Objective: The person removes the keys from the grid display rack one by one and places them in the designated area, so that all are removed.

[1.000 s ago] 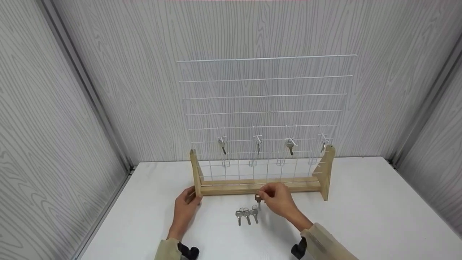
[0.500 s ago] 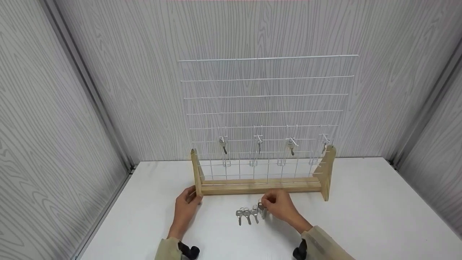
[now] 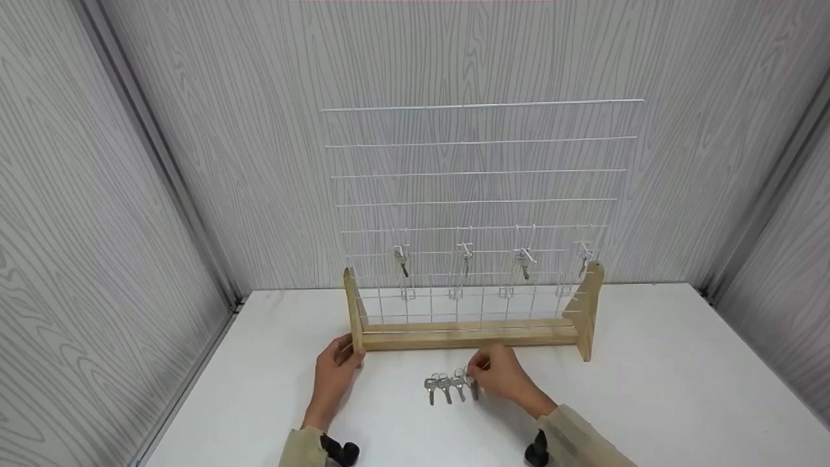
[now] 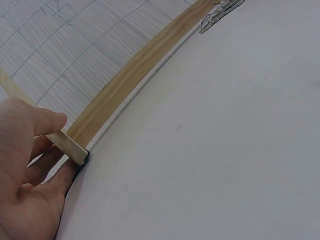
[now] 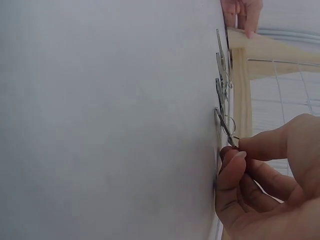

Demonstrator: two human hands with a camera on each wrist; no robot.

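In the head view my left hand (image 3: 334,376) grips the foot of the wooden left side post (image 3: 354,311) of a wire-grid rack, thumb in front and fingers behind it. My right hand (image 3: 504,377) pinches a silver key (image 5: 225,125) between thumb and fingertips, low over the white table. The key's blade points towards the person; the fingers cover part of its head. Just left of it, three similar keys (image 3: 445,387) with small rings lie side by side in a row. Keys also hang from white hooks on the grid, one of them a key (image 3: 402,263) at the left.
The rack's wooden base bar (image 3: 421,341) runs behind the row of keys, and its right side post (image 3: 587,311) stands beyond the right hand. White table (image 3: 648,389) surrounds the rack. Grey wood-grain panels (image 3: 454,52) rise at the back and sides.
My right hand has lowered the pinched key towards the table, bringing it level with the row at its right end. The left hand has stayed on the side post.
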